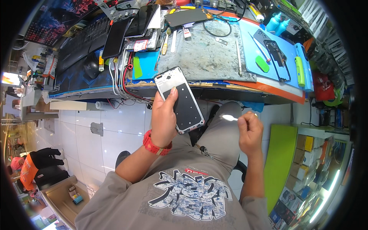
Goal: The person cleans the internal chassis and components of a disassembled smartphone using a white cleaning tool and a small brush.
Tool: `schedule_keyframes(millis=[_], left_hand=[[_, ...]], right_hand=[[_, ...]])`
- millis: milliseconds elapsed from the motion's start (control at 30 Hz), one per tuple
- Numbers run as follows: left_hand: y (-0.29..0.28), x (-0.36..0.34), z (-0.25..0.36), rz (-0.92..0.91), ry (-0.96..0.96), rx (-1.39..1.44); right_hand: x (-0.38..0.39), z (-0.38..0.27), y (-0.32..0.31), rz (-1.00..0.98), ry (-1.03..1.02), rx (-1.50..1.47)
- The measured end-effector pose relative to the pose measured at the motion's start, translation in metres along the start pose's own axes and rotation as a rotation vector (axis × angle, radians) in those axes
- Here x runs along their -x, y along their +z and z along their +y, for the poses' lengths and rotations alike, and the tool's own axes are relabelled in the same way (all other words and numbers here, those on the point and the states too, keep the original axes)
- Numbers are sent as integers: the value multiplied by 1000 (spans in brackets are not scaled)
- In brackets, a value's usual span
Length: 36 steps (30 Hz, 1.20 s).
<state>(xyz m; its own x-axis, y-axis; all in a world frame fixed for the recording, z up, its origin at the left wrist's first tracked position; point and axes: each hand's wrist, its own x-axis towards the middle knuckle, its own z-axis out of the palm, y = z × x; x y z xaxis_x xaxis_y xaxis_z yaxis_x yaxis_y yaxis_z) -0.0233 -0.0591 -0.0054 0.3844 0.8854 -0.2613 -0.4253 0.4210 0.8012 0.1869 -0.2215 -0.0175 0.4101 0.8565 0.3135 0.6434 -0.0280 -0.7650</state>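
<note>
My left hand (pixel 165 119), with a red watch (pixel 149 143) at the wrist, grips an opened phone (pixel 186 107) with a pale top section, a dark dotted panel and a silver rim. Its thumb lies on the phone's face, above my lap near the bench edge. To the right, my right hand (pixel 251 132) is pinched on a small white tool (pixel 230 117), pointing left toward the phone but apart from it; its exact kind is unclear.
The bench holds a stained grey mat (pixel 207 57), stacked phones (pixel 136 25), cables, a keyboard and a blue mat (pixel 253 65) with tools and phone parts. A green surface (pixel 280 153) and glass showcase stand at right. Another person (pixel 34 168) is at lower left, beside a box (pixel 63 201).
</note>
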Motion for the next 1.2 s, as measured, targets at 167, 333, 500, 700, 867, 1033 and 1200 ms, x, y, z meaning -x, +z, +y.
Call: schedule_keyframes(millis=[167,333,500,700,867,1033,1200], left_hand=[[-4,-1,-14,35,-5,54],[1,0,-21,53,67,35],[1,2,-11,96,163,27],[4,11,-8,55,94,75],[5,15,-14,47,107,62],[4,18,-14,7,131,80],[7,22,-16,10,167,24]], right_hand=[[13,-37,20,-42,23,-114],[9,-69,46,-93,-36,74],[19,-56,20,-344,-185,25],[12,-35,37,-207,690,-895],[9,-47,50,-222,876,-1360],[9,-50,51,-252,896,-1396],[12,-52,51,-233,903,-1404]])
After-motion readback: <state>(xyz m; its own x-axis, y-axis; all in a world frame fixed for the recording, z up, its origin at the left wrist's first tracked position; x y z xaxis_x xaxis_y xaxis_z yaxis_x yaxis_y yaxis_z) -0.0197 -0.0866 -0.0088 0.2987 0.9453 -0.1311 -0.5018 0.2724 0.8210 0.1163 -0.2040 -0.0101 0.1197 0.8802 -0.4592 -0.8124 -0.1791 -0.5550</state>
